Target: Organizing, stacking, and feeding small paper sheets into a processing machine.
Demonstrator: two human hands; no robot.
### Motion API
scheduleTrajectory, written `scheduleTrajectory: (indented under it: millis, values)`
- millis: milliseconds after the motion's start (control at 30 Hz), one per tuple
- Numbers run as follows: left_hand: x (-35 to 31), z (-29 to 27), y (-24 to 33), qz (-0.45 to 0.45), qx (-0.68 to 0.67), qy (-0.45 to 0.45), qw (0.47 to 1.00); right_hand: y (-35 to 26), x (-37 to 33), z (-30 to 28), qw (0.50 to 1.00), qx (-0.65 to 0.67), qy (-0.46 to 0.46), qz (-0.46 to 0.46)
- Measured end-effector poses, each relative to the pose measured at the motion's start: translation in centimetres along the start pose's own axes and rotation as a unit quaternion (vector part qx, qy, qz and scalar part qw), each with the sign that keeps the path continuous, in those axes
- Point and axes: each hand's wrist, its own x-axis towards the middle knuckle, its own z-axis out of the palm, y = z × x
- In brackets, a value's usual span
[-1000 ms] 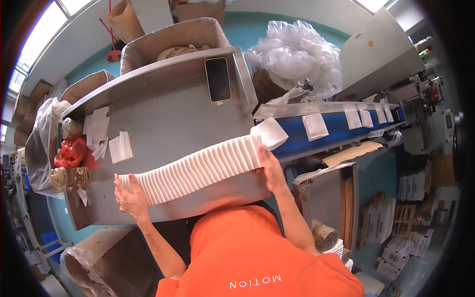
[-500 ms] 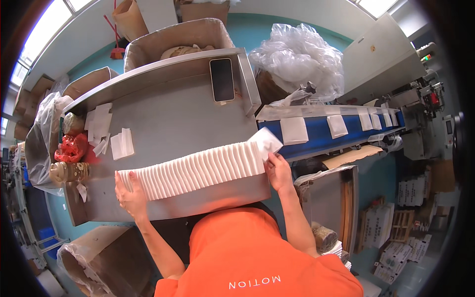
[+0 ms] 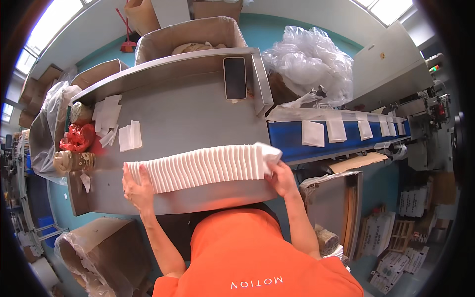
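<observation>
A long row of white folded napkins [image 3: 208, 168], packed upright face to face, lies across the near part of the steel table. At its left end my left hand [image 3: 138, 190] clasps the last few, thumb on the near side and fingers round the end. Beyond the right end, my right hand [image 3: 283, 179] pinches a white folded napkin [image 3: 270, 153], tilted against the row. Part of that napkin is hidden behind my fingers. To the right, a blue conveyor belt [image 3: 293, 148] carries several flat white napkins [image 3: 312, 133].
A phone [image 3: 234, 78] lies at the table's back right, inside the raised metal rim [image 3: 163, 62]. Loose white sheets [image 3: 130, 136], a red plastic bag [image 3: 77, 137] and a jar [image 3: 74, 161] sit at the left. Cartons [image 3: 106, 250] and bagged plastic [image 3: 311, 64] surround the table.
My right hand has brought its napkin down and in against the row's right end. The napkins on the belt have shifted. My left hand stays at the left end; the whole view has swung slightly.
</observation>
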Motion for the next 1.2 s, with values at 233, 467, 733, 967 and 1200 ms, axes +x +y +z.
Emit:
scheduleTrajectory:
  millis: [233, 467, 733, 967, 1200]
  values:
    - [-0.4, -0.3, 0.3, 0.005, 0.007, -0.02, 1.0, -0.3, -0.7, 6.3, 0.938, -0.305, 0.001, -0.167]
    - [2.8, -1.3, -4.6, -0.113, -0.18, -0.002, 0.977, -0.1, 0.0, 1.4, 0.988, -0.138, -0.055, 0.05]
    - [1.5, -0.1, -2.3, -0.052, -0.186, -0.04, 0.98, 0.3, 0.4, 6.9, 0.909, -0.36, 0.0, -0.211]
    - [1.2, -0.3, -1.6, 0.039, -0.076, 0.047, 0.995, 0.6, 0.2, 3.3, 0.98, -0.193, -0.045, 0.022]
    - [0.5, -0.2, 0.8, 0.09, -0.079, -0.009, 0.993, 0.8, 0.7, 5.8, 0.944, -0.267, 0.025, -0.192]
